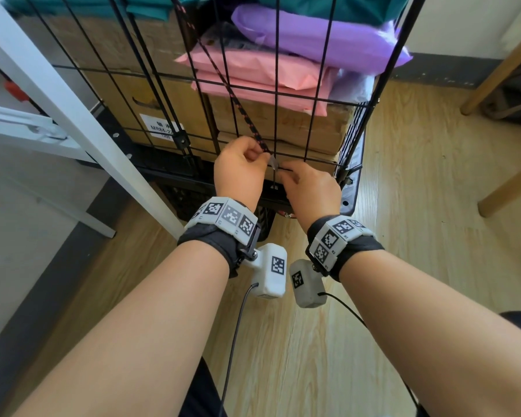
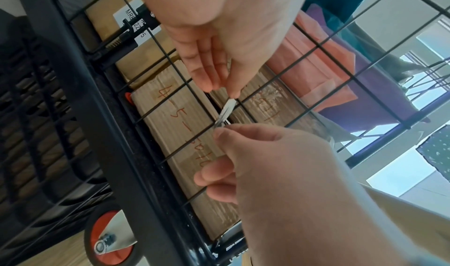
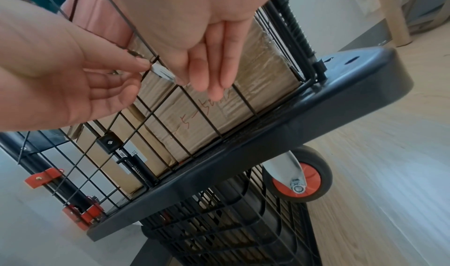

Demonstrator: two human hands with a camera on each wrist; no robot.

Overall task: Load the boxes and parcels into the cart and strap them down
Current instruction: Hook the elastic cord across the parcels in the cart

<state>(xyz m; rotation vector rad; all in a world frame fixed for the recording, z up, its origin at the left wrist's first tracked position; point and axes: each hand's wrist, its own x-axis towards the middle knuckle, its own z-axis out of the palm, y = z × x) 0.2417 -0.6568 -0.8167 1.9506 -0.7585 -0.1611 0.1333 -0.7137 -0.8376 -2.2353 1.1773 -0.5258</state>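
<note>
Both hands are at the black wire cart (image 1: 313,85) wall, low down: left hand (image 1: 238,173) and right hand (image 1: 310,188) both pinch the small silver metal hook (image 1: 273,162) of the black-and-red braided strap (image 1: 223,82). Brown cardboard boxes (image 1: 163,94) and pink and purple plastic parcels (image 1: 283,55) sit stacked inside.

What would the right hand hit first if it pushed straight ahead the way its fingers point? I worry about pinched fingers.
Probably the cart's wire mesh: the right hand already pinches the metal hook against it. Just behind stand the cardboard boxes.

A room indoors, with wood-look floor (image 1: 403,236), white table legs (image 1: 73,100) and dark skirting (image 1: 433,75)
</note>
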